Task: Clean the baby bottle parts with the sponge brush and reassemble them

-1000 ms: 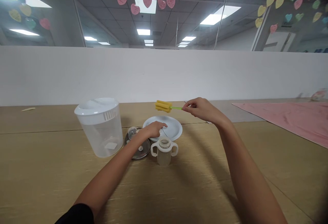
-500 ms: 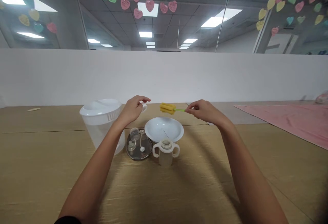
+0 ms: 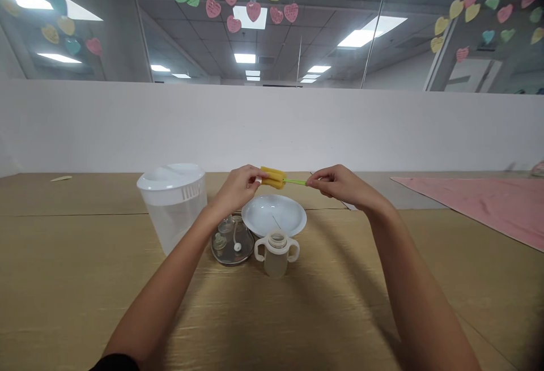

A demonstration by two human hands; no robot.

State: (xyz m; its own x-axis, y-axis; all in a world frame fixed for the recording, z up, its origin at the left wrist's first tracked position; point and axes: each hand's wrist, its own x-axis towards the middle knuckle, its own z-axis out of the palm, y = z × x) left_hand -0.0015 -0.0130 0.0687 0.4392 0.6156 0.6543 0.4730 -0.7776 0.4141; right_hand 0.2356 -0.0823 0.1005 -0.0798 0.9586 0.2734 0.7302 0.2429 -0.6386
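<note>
My right hand point(image 3: 335, 183) pinches the thin green handle of a sponge bottle brush point(image 3: 274, 178), held level above the white bowl point(image 3: 293, 221). My left hand point(image 3: 241, 186) is closed at the brush's yellow sponge end. A small white ring-like piece point(image 3: 258, 179) shows between its fingers, against the sponge; most of it is hidden. A baby bottle point(image 3: 276, 260) with two white side handles stands upright and uncapped in front of the bowl. Left of it, a metal tray point(image 3: 229, 256) carries a nipple, a straw with a white weight point(image 3: 237, 246) and a clear cap, partly behind my left forearm.
A translucent bucket point(image 3: 165, 218) with a white rim stands left of the tray, partly behind my left arm. A pink cloth point(image 3: 480, 201) lies at the right. A white wall point(image 3: 272, 127) closes off the table's far side.
My left hand has moved right with the white piece and now meets the yellow sponge. My right hand stays nearly in place with the brush. The view has shifted slightly.
</note>
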